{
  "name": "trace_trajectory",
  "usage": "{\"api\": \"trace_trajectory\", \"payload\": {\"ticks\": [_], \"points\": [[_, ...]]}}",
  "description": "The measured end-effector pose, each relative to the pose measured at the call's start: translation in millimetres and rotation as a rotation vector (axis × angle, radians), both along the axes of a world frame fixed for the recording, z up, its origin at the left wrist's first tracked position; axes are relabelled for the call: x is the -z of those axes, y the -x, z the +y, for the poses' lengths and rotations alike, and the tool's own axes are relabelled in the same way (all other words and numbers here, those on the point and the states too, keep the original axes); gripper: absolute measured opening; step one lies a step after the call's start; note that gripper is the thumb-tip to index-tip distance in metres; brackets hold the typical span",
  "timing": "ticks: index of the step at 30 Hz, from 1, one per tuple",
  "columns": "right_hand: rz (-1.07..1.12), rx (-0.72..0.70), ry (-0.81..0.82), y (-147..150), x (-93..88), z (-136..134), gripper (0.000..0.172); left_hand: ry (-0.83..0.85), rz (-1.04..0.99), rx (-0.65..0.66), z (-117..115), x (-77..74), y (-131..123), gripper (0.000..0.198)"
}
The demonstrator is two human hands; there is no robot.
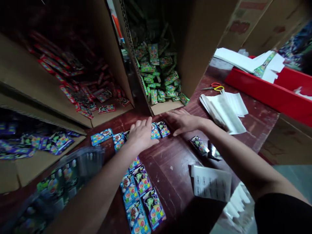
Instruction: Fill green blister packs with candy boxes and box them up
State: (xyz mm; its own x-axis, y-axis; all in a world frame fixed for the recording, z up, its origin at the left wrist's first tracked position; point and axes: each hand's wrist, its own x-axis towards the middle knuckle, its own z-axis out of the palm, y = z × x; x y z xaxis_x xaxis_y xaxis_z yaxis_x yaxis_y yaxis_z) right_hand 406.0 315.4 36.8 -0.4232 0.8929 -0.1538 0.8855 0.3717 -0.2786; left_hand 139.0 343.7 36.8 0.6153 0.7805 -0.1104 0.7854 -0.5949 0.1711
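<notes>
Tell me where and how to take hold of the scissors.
Best, I'd judge, by the red and yellow handles, from above: the scissors lie flat, blades pointing left in the picture, and white sheets crowd their near side.

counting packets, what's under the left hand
Small packets show on both sides of the left hand; whatever lies directly beneath it is covered, so I can't tell.

a plain black sleeve (280,214) covers the right arm near the elbow, its loose edge curving around the limb; the cloth is too dark to show weave or seams. the right forearm (234,151) below it is bare and slim, tapering toward the wrist. the left forearm (104,191), left hand (142,135) and right hand (182,122) are bare too.
</notes>
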Motion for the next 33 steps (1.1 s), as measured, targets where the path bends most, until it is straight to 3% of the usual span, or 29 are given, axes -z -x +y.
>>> {"api": "trace_trajectory", "payload": {"ticks": [2, 4, 8, 11, 13, 15, 18, 21, 23, 26, 27, 29, 33], "points": [[-0.019, 0.003, -0.036, -20, -5.4, -32, 0.114, -0.065, -0.041, -0.021, 1, -7.2, 36, 0.094], [-0.038, -0.022, -0.028, -43, 2.8, -72, 0.108, -0.113, -0.023, -0.060, 5, -18.2, 82, 0.079], [-0.003, -0.019, -0.133, -94, 63.3, -131, 0.101, -0.042, 0.149, -0.299, 19, -52.2, 160, 0.052], [0.002, -0.011, -0.181, -112, 104.0, -137, 0.092, -0.001, 0.217, -0.445, 30, -61.7, 179, 0.042], [0.018, -0.028, -0.188, -109, 109.9, -131, 0.085, 0.028, 0.216, -0.444, 35, -52.6, 174, 0.046], [0.065, -0.032, -0.177, -99, 102.3, -122, 0.084, 0.041, 0.197, -0.435, 37, -37.7, 162, 0.055], [0.131, -0.006, -0.129, -76, 79.4, -114, 0.080, 0.007, 0.136, -0.435, 37, -23.3, 151, 0.056], [0.135, 0.024, -0.118, -54, 48.5, -117, 0.073, -0.068, 0.034, -0.426, 27, -25.7, 148, 0.058], [0.135, 0.048, -0.125, -39, 26.4, -121, 0.076, -0.026, -0.200, -0.392, 13, -28.4, 139, 0.064], [0.181, 0.036, -0.113, -12, 6.0, -120, 0.088, 0.336, -0.817, -0.297, -24, -19.8, 106, 0.056], [0.200, 0.010, -0.092, -2, 5.3, -116, 0.090, 0.463, -0.960, -0.277, -39, -12.9, 90, 0.050], [0.231, -0.055, -0.058, 17, 12.8, -108, 0.090, 0.618, -1.034, -0.263, -69, 5.3, 56, 0.043], [0.281, -0.149, -0.053, 44, 37.4, -94, 0.083, 0.563, -0.813, -0.292, -95, 38.8, 12, 0.043]]}}
